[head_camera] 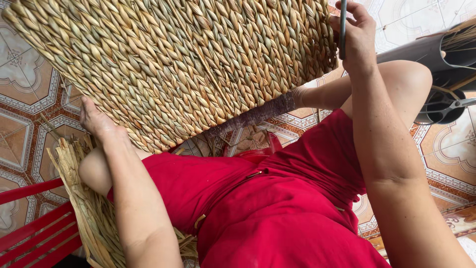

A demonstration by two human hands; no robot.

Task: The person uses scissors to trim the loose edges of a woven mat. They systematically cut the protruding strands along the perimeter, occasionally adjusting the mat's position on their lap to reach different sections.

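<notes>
Basket tan, tightly plaited straw, tilted over lap, 2 hands steadying.

I see patterned floor tiles in brown, white and grey. Red slatted plastic furniture at lower left. Bundle of dried straw strands just beside it, against the red clothing. Dark grey plastic object at right edge, a few straws on it.
</notes>
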